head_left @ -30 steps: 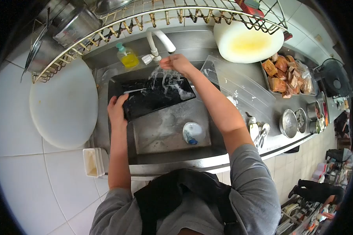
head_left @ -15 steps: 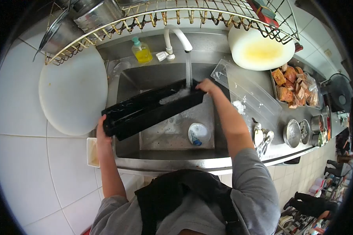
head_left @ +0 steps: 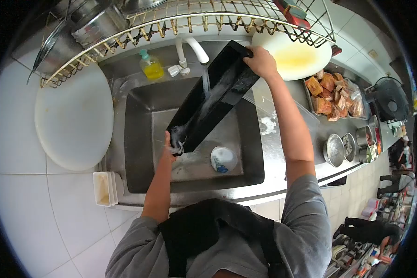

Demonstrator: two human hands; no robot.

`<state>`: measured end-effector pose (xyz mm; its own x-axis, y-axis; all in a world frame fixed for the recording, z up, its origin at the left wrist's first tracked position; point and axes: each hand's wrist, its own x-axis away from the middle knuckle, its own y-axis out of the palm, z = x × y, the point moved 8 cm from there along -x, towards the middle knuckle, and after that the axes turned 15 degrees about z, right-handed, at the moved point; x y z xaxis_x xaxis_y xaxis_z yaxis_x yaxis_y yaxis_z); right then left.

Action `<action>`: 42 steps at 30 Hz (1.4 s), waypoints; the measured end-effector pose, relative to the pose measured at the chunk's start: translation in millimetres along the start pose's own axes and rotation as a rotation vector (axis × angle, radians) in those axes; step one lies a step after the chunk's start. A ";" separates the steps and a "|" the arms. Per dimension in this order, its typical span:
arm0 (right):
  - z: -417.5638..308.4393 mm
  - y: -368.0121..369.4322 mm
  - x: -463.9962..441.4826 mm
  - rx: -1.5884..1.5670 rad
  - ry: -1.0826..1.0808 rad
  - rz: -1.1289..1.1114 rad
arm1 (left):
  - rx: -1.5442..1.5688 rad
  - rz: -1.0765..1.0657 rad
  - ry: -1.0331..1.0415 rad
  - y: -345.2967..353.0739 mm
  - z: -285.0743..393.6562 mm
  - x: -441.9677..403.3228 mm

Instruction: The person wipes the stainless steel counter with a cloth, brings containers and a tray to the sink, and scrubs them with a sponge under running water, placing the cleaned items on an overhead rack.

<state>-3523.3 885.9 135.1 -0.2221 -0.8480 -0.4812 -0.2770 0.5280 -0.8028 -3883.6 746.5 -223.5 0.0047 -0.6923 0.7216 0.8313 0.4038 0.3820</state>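
A long black rectangular container is tilted over the steel sink, its upper end to the right. My right hand grips that upper end, near the round board. Around the lower left end is my left hand, partly hidden behind the container. Water from the white faucet runs into the container and spills out by my left hand. A white round dish with a blue item lies on the sink floor below.
A wire rack with metal pots hangs above. Round white boards lean on both sides. A soap bottle stands behind the sink. To the right are a tray of meat chunks, metal bowls and a clear lid.
The black container has swung to a steeper slant, its right end raised up and right, its left end shifted right over the sink. Water now pours from the lower end.
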 end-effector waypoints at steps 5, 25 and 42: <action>46.2 55.4 26.5 -0.123 0.069 -0.059 | -0.107 0.284 0.140 -35.9 68.4 50.5; -79.1 198.4 77.2 -1.112 0.476 -0.655 | -1.174 0.877 1.450 -32.7 194.6 273.0; 10.8 183.1 68.9 -0.665 0.433 -0.513 | -0.041 0.500 0.415 -112.2 151.2 189.4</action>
<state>-3579.2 923.6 -48.8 -0.2160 -0.9640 0.1550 -0.8841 0.1257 -0.4500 -4060.0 660.5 -42.4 0.6039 -0.6036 0.5206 0.6937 0.7196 0.0296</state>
